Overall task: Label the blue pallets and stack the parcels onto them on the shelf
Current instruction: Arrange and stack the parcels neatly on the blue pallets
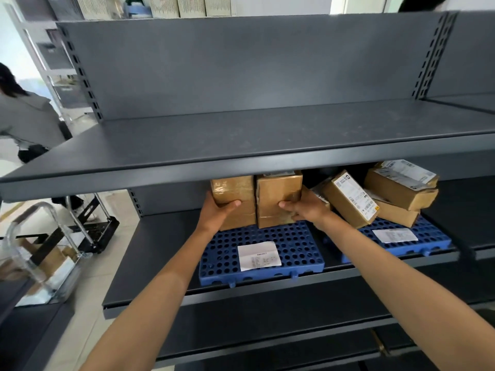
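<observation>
Two blue perforated pallets lie on the middle shelf [160,236]. The left pallet [294,250] carries a white label [258,255] and two brown taped parcels standing upright at its back. My left hand [218,212] grips the left parcel [235,191] from its left side. My right hand [300,208] grips the right parcel [278,194] from its front right. The right pallet [428,234] has its own white label [395,235] and several cardboard parcels [401,191] piled on it, one of them [351,199] leaning.
An empty dark grey shelf board [241,135] juts out above and hides the parcels' tops. At the lower left a trolley [48,253] holds more packages. A person in grey [24,116] stands at the far left, beyond the shelving.
</observation>
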### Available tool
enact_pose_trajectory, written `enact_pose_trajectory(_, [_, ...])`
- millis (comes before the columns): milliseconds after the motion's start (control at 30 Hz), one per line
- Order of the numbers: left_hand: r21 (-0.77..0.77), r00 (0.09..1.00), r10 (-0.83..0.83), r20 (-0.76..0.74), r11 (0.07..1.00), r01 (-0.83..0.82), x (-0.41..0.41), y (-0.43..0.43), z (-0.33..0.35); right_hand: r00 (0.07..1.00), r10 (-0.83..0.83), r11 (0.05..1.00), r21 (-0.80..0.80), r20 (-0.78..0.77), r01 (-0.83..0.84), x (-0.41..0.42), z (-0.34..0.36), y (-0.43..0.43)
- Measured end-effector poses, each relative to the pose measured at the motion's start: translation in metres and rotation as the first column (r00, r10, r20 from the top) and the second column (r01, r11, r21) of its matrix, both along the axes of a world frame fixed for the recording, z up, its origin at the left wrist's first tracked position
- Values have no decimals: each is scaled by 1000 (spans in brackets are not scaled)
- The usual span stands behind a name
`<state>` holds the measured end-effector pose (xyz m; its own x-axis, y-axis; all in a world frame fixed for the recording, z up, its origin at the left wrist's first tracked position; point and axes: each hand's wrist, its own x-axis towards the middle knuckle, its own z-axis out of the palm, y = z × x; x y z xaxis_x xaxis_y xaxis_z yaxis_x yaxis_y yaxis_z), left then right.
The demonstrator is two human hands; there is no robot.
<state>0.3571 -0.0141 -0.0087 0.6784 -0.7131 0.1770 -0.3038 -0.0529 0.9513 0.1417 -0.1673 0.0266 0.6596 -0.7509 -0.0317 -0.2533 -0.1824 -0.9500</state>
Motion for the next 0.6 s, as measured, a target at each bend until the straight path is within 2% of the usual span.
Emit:
enact_pose_trajectory(100, [50, 999, -40, 33, 998, 38, 11, 5, 3, 998, 28, 999, 46, -50, -26, -1, 8, -6])
enact_pose_trajectory(267, [69, 993, -118, -4, 991, 118, 20, 7, 12, 994, 16, 997, 83, -105, -7, 11, 14, -13])
enact_pose_trajectory(400, [61, 988, -155, 4, 986, 154, 16, 8, 13, 987, -63, 998, 22, -145, 67, 25, 15, -11])
enact_pose_trajectory(500, [47, 983, -161, -92, 985, 165, 11, 5, 13, 988, -97, 993, 48, -123, 103, 29, 14, -12])
enact_pose_trajectory(600, [36, 982, -126, -139, 991, 132, 5, 1, 15, 993, -5, 995, 96, -119, 17, 29, 16, -14])
